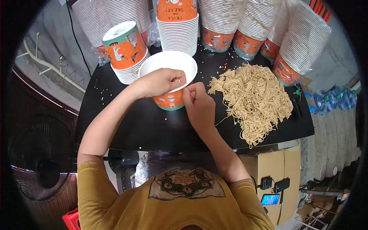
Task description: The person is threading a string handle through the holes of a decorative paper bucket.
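Note:
An orange paper bucket [168,100] with a green base and a white inside stands upright on the black table in front of me. Over its near rim is my left hand [165,81], fingers curled in a pinch at the bucket's mouth; what they hold is too small to make out. My right hand [198,100] is closed in a pinch against the bucket's right side, just under the rim. It seems to grip a tan cord, and a loose strand shows below its wrist. To the right lies a big tangled heap of tan cord [255,101].
Tall stacks of nested paper buckets [178,36] line the table's far side, several in clear plastic. An upside-down orange bucket [124,48] tops a short stack at left. Small beads dot the black table [126,130]. A fan [44,172] stands at lower left, plastic bottles [333,100] at right.

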{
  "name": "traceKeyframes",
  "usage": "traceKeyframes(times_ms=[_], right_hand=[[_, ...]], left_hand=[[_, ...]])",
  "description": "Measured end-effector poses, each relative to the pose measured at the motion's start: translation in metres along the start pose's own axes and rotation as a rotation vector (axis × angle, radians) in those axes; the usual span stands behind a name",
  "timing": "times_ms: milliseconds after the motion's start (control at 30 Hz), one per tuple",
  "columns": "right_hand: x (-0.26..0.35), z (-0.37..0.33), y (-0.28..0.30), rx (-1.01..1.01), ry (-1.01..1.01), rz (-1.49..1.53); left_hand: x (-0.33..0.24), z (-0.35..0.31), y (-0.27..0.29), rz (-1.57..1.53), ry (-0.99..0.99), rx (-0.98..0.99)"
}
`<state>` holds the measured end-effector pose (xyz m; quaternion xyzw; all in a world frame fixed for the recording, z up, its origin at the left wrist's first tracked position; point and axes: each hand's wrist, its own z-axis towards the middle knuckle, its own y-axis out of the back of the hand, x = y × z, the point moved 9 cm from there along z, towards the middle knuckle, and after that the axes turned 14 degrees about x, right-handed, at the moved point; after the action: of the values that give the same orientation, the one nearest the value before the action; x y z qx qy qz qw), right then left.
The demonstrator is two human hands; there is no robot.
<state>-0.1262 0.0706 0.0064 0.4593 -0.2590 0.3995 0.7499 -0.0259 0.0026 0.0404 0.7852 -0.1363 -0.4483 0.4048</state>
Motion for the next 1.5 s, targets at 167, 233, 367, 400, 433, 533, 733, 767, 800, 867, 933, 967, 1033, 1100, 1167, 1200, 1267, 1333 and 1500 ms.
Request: traceKeyframes(times_ms=[167,233,367,400,433,533,733,767,800,867,933,967,1033,1100,1167,1200,1267,1333,1500], right_hand=[[-0.011,0.002,0.009,0.136,-0.087,0.199],[-0.015,0.004,0.017,0.163,-0.091,0.198],[-0.007,0.016,0.032,0.285,-0.037,0.123],[-0.004,0.020,0.034,0.314,-0.001,0.072],[0.002,0.024,0.035,0.359,0.050,0.010],[0.025,0.033,0.042,0.473,0.165,-0.115],[0.034,0.058,0.043,0.653,0.062,0.031],[0.032,0.062,0.041,0.670,0.031,0.079],[0.029,0.067,0.039,0.686,0.000,0.127],[0.021,0.076,0.032,0.726,-0.028,0.208],[0.017,0.084,0.029,0.719,-0.001,0.307],[0.015,0.087,0.026,0.717,0.013,0.356],[0.009,0.091,0.018,0.734,0.028,0.392],[0.007,0.093,0.011,0.763,0.029,0.448],[0.007,0.093,0.005,0.803,0.020,0.522],[0.005,0.094,0.003,0.793,0.021,0.512],[-0.002,0.099,0.005,0.740,0.041,0.437],[-0.007,0.103,0.008,0.693,0.044,0.402],[-0.011,0.100,0.017,0.519,0.038,0.361]], left_hand=[[0.002,-0.009,0.018,0.044,0.026,-0.234],[0.002,-0.013,0.022,-0.157,-0.014,-0.311],[0.005,-0.011,0.025,-0.524,-0.166,-0.381],[0.005,-0.010,0.023,-0.586,-0.170,-0.368],[0.004,-0.008,0.021,-0.649,-0.174,-0.354],[0.005,-0.004,0.016,-0.723,-0.146,-0.315],[-0.006,0.006,0.008,-0.652,-0.108,-0.269],[-0.005,0.007,0.007,-0.647,-0.099,-0.280],[0.000,0.010,0.004,-0.637,-0.068,-0.267],[0.000,0.012,0.000,-0.681,-0.034,-0.173],[-0.001,0.013,-0.003,-0.706,-0.038,-0.092],[0.001,0.013,-0.005,-0.709,-0.060,-0.057],[-0.001,0.014,-0.007,-0.734,-0.102,-0.001],[-0.007,0.014,-0.010,-0.779,-0.144,0.047],[-0.004,0.013,-0.010,-0.764,-0.121,0.052],[-0.002,0.014,-0.009,-0.745,-0.107,0.042],[0.000,0.013,-0.009,-0.752,-0.095,0.039],[0.001,0.014,-0.009,-0.805,-0.100,0.053],[0.007,0.017,-0.011,-0.838,-0.095,0.071]])
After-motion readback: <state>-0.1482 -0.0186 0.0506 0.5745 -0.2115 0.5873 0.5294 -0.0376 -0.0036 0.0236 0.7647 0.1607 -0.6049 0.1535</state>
